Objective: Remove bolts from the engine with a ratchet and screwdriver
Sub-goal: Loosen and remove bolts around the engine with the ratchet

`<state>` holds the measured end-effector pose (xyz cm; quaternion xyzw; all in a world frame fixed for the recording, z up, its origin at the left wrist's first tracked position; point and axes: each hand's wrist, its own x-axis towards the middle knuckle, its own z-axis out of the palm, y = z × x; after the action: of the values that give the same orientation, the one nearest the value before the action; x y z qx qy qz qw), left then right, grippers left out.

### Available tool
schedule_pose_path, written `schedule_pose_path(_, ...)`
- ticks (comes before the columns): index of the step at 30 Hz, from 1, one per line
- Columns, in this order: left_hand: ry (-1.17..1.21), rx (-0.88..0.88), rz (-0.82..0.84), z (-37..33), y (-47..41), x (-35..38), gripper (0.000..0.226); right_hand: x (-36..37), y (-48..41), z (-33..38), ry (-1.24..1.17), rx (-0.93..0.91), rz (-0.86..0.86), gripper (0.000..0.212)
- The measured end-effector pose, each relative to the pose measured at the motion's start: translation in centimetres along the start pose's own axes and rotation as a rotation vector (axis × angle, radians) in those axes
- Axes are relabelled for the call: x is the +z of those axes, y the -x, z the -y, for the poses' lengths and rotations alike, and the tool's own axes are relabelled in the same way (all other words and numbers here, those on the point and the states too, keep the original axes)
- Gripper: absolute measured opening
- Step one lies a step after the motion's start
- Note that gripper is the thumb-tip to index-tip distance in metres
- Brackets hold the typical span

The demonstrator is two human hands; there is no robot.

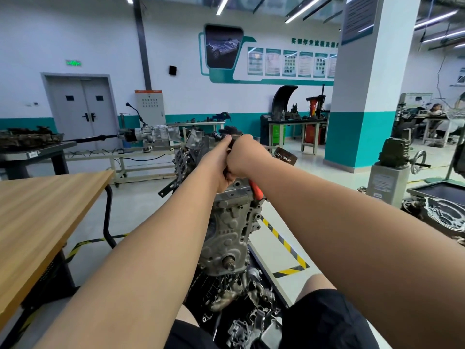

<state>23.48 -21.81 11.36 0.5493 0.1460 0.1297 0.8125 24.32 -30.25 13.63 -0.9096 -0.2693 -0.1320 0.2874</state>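
Both forearms are bare, like the left hand and right hand. Black shorts cover the thighs on either side of the engine, knees bare.

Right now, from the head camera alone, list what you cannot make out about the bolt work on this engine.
1. The bolt: head view, hidden by the left hand and right hand clasped atop the engine.
2. The tool's tip: head view, covered by both hands; only an orange handle shows below them.
3. Wall posters: head view, print too small.
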Motion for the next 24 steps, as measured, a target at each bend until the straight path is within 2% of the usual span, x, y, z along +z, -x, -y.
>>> schedule_pose_path(2,-0.033,0.000,-0.026,-0.1,0.1,-0.3,0.036,-0.2,-0.1,0.2,-0.158,0.000,0.043,0.028)
schedule_pose_path(4,-0.056,0.006,-0.029,-0.2,0.1,-0.6,0.038,-0.8,0.2,0.6,-0.189,0.001,0.119,0.028)
schedule_pose_path(5,-0.061,0.007,-0.027,-0.3,0.1,-0.7,0.038,-1.3,0.3,0.7,-0.135,-0.019,0.152,0.028)
schedule_pose_path(9,-0.053,0.019,-0.052,-0.9,-0.1,-0.4,0.030,-2.8,1.6,2.0,0.405,-0.168,0.183,0.032)
schedule_pose_path(12,-0.053,0.025,-0.056,-0.9,-0.3,-0.2,0.022,-2.5,1.0,2.1,0.601,-0.206,0.228,0.038)
schedule_pose_path(13,-0.053,0.026,-0.046,-0.9,-0.4,-0.2,0.022,-2.4,0.5,2.0,0.666,-0.194,0.223,0.039)
schedule_pose_path(16,-0.050,0.025,-0.019,-0.7,-0.5,-0.3,0.029,-2.2,0.8,1.1,0.634,-0.108,0.091,0.047)
schedule_pose_path(20,-0.005,0.006,0.011,-0.6,-0.6,-0.3,0.038,-1.8,0.8,0.8,0.641,-0.193,-0.113,0.035)
schedule_pose_path(24,0.019,-0.006,0.035,-0.8,-0.3,-0.4,0.042,-2.0,0.8,0.9,0.541,-0.138,-0.097,0.035)
